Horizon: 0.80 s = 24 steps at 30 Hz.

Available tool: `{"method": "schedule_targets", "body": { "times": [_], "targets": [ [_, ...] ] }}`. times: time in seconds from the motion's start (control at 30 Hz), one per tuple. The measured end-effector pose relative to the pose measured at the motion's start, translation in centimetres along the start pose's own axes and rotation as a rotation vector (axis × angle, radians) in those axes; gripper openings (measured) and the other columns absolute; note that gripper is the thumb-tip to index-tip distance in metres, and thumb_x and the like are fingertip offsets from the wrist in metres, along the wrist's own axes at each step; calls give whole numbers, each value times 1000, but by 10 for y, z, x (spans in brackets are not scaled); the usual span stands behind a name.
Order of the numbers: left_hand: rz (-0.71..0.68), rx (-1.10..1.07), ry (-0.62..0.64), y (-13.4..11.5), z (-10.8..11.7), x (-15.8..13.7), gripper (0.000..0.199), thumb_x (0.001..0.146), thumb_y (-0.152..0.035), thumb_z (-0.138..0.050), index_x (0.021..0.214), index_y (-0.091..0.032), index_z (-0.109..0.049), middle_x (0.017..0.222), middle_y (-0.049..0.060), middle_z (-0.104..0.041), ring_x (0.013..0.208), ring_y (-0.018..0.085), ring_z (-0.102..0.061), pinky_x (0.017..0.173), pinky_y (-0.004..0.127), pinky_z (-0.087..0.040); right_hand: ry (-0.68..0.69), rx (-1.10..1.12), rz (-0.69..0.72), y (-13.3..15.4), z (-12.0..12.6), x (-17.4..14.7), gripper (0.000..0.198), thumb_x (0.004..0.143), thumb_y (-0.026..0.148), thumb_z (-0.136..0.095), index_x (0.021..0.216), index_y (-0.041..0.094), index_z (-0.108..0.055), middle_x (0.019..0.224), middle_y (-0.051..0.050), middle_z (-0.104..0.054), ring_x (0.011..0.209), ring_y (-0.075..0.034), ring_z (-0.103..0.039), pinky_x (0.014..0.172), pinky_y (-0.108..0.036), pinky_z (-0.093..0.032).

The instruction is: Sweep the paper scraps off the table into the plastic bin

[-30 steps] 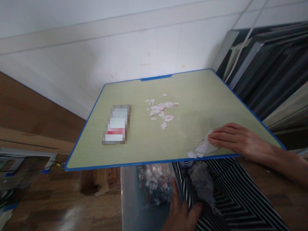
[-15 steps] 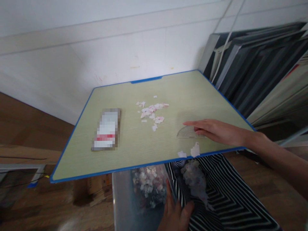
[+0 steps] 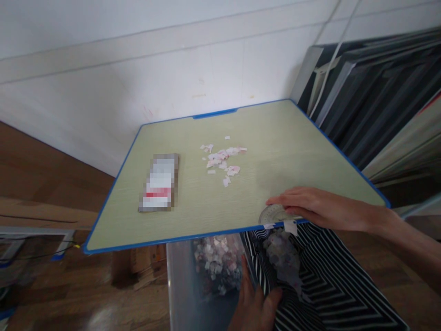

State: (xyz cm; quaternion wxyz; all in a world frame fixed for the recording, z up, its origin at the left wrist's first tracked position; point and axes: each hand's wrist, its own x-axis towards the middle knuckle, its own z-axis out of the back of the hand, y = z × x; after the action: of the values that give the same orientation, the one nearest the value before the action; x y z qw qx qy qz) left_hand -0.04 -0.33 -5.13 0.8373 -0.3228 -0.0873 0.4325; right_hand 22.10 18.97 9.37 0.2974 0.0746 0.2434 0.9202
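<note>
Right hand [image 3: 320, 209]: I'm seeing its grip lying flat, fingers pressing a clear protractor [image 3: 274, 214] at the counter [image 3: 193, 220] edge, 5 o'clock.
Left hand [image 3: 257, 305]: grip pinching striped cloth [image 3: 330, 285], 6 o'clock.
Paper scraps [image 3: 223, 158]: mid-counter.

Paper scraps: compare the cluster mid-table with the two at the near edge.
The mid-table cluster is many small white and pink scraps, well away from either hand. The near-edge scraps are two white pieces at the blue rim, just below the right hand and its clear protractor. All lie on the table.
</note>
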Motion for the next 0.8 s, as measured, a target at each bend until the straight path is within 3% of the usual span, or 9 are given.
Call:
{"method": "schedule_targets", "body": {
  "times": [0.1, 0.23, 0.4, 0.53, 0.6, 0.7, 0.8],
  "targets": [
    [-17, -8, 5, 3, 1, -1, 54, 89, -7, -60, 134, -29, -39, 155, 15, -10, 137, 42, 0, 103, 58, -33, -52, -46, 17, 3, -3, -6, 36, 94, 22, -38, 123, 18, -59, 114, -7, -68, 101, -19, -65, 87, -37, -52],
    [-5, -20, 29, 3, 4, 0, 57, 88, -7, -60, 134, -31, -37, 155, 13, -11, 138, 39, 0, 104, 58, -31, -106, -133, 46, 11, -4, -15, 39, 92, 18, -37, 124, 25, -59, 113, -4, -69, 98, -20, -66, 84, -39, -54],
    [-8, -71, 53, 0, 9, 1, 51, 92, -14, -57, 136, -29, -35, 155, 14, -13, 134, 40, 13, 105, 60, -25, -108, -129, 87, 19, -2, -28, 40, 92, 19, -36, 124, 31, -58, 108, 0, -71, 90, -19, -68, 77, -36, -56],
    [-15, -61, 52, 0, 8, 2, 49, 93, -15, -56, 136, -28, -37, 155, 14, -10, 133, 41, 13, 105, 61, -24, -200, -118, -13, 12, 0, -26, 37, 94, 25, -41, 129, 26, -54, 114, -3, -69, 94, -18, -67, 78, -32, -55],
    [11, -50, 45, 2, 4, 2, 46, 93, -13, -56, 134, -30, -41, 155, 12, -11, 135, 39, 8, 105, 60, -26, -249, -84, -93, 4, 2, -17, 39, 94, 26, -39, 132, 20, -50, 100, -6, -72, 80, -17, -68, 67, -29, -54],
    [65, -56, 41, 7, -4, 3, 45, 92, -12, -57, 130, -33, -46, 155, 9, -12, 136, 38, 0, 105, 57, -28, -340, -61, -188, -11, 5, 6, 42, 93, 27, -38, 130, 12, -49, 70, -3, -66, 56, -14, -62, 53, -27, -48],
    [112, -68, 14, 12, -15, 2, 44, 89, -17, -63, 127, -35, -51, 155, 7, -11, 136, 39, -12, 105, 53, -34, -404, -53, -290, -27, 11, 36, 42, 89, 25, -41, 127, 9, -51, 77, -6, -66, 59, -15, -61, 56, -27, -47]
  ]
}}
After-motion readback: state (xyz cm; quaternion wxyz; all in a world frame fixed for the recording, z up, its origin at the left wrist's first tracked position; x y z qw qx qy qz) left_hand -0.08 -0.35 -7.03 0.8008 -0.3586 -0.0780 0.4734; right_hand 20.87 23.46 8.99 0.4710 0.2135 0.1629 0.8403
